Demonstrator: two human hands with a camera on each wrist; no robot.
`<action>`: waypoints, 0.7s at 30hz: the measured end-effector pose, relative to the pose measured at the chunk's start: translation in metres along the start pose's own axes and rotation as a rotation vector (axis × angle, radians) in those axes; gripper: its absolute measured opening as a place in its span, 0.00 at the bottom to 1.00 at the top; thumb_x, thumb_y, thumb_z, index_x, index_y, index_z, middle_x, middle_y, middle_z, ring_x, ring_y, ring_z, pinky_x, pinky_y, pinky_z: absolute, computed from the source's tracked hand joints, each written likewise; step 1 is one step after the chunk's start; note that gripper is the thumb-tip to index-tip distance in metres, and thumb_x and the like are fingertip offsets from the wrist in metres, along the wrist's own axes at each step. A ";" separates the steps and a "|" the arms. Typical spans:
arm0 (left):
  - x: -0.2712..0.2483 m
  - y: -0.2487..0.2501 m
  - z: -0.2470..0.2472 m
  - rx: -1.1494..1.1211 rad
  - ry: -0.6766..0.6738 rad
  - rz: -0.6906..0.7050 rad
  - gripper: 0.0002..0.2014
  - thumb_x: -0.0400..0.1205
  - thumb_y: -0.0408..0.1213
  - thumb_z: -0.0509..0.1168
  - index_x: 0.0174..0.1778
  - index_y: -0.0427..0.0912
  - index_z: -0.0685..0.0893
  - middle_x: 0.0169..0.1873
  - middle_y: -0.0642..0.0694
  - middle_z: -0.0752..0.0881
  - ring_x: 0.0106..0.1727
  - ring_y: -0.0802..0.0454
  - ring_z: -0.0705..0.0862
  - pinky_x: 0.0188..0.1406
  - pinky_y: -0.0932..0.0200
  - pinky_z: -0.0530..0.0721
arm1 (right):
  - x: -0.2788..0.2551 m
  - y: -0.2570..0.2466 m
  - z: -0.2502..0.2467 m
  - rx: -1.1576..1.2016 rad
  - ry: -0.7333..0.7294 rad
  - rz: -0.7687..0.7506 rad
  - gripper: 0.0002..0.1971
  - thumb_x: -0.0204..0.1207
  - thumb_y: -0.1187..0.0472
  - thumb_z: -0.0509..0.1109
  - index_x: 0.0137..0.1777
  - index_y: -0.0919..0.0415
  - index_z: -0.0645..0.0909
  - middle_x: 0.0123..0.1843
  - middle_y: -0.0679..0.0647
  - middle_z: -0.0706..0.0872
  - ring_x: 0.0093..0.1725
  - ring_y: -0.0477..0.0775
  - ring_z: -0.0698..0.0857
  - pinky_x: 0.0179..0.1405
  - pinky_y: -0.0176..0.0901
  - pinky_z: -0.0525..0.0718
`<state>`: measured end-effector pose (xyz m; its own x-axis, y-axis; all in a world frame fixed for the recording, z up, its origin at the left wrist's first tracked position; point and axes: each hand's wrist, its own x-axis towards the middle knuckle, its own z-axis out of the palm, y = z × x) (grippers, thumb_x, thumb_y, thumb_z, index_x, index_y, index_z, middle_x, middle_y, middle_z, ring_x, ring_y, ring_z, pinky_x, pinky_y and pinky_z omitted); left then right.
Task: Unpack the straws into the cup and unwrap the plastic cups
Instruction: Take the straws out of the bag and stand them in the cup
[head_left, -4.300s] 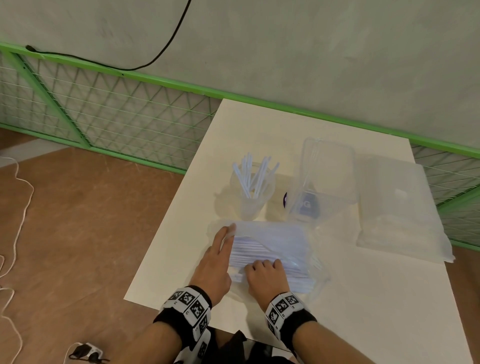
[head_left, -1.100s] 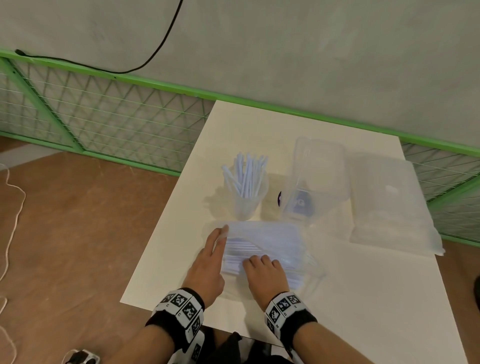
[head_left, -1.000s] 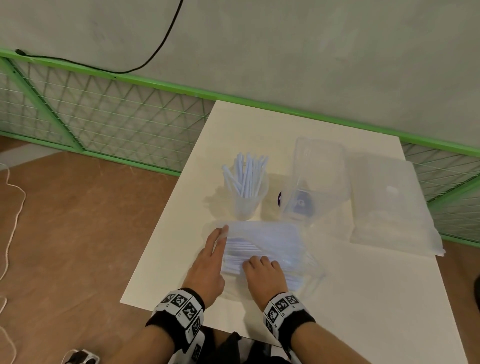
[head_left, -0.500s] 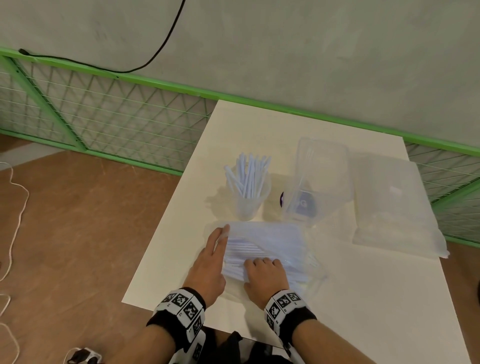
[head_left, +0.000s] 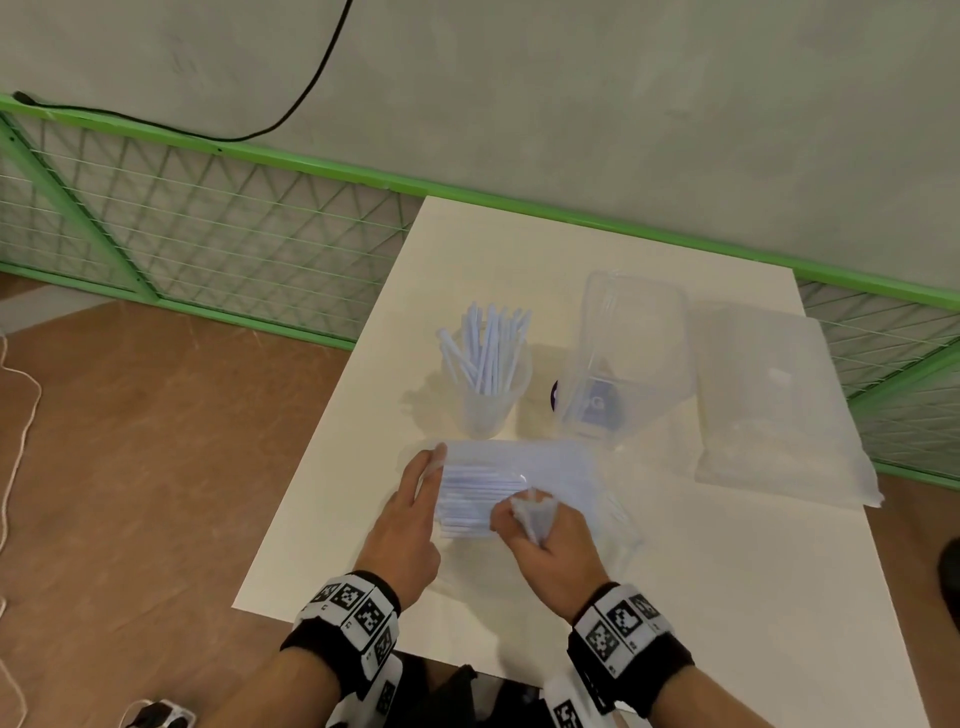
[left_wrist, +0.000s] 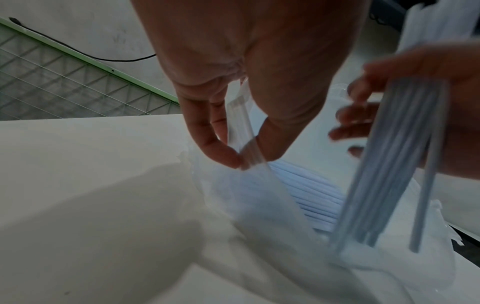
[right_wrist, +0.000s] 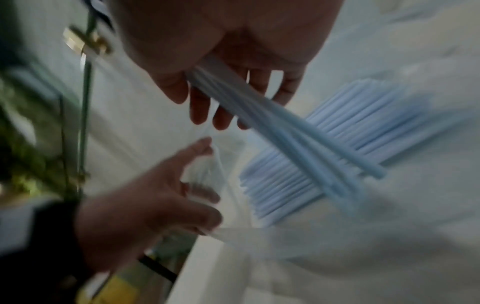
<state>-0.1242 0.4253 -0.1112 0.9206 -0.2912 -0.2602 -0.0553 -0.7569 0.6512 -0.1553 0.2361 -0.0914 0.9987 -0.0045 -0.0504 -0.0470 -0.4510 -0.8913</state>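
An open clear bag of pale blue straws (head_left: 524, 475) lies on the white table (head_left: 727, 597) near its front edge. My left hand (head_left: 432, 475) pinches the bag's clear left edge (left_wrist: 246, 144) between thumb and fingers. My right hand (head_left: 527, 514) grips a small bunch of straws (right_wrist: 293, 142), lifted and tilted above the ones left in the bag (right_wrist: 345, 133). Behind the bag stands a clear cup (head_left: 488, 410) with several straws upright in it. The wrapped plastic cups (head_left: 779, 410) lie at the right.
A clear plastic container (head_left: 631, 353) with a purple-labelled item inside stands right of the cup. A green wire fence (head_left: 208, 239) runs behind and left of the table. The table's left edge is close to my left hand.
My right hand, which lay on the straws in the bag, has closed on a bunch and lifted it. The left hand stays at the bag's left edge.
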 end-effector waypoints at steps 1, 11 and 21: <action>0.001 0.000 0.000 0.003 0.003 0.008 0.58 0.70 0.18 0.65 0.83 0.64 0.37 0.81 0.68 0.40 0.62 0.48 0.80 0.47 0.65 0.78 | 0.000 -0.002 0.000 0.066 0.016 0.021 0.22 0.75 0.43 0.67 0.37 0.65 0.81 0.36 0.59 0.84 0.38 0.57 0.84 0.39 0.51 0.81; 0.004 0.001 0.002 0.013 0.008 0.026 0.57 0.70 0.18 0.65 0.85 0.60 0.40 0.83 0.62 0.42 0.65 0.47 0.80 0.48 0.63 0.78 | 0.000 0.013 -0.022 -0.090 -0.057 0.317 0.17 0.71 0.53 0.73 0.25 0.58 0.78 0.22 0.51 0.79 0.23 0.47 0.77 0.26 0.47 0.78; 0.005 0.004 -0.001 0.042 -0.011 -0.015 0.56 0.71 0.18 0.64 0.85 0.59 0.37 0.82 0.65 0.39 0.60 0.48 0.82 0.43 0.67 0.74 | 0.041 -0.092 -0.052 0.221 0.274 0.062 0.08 0.72 0.61 0.80 0.33 0.52 0.88 0.30 0.45 0.89 0.33 0.40 0.88 0.35 0.33 0.84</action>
<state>-0.1199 0.4216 -0.1096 0.9170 -0.2859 -0.2781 -0.0577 -0.7850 0.6168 -0.1088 0.2306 0.0118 0.9602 -0.2789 -0.0113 -0.0806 -0.2384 -0.9678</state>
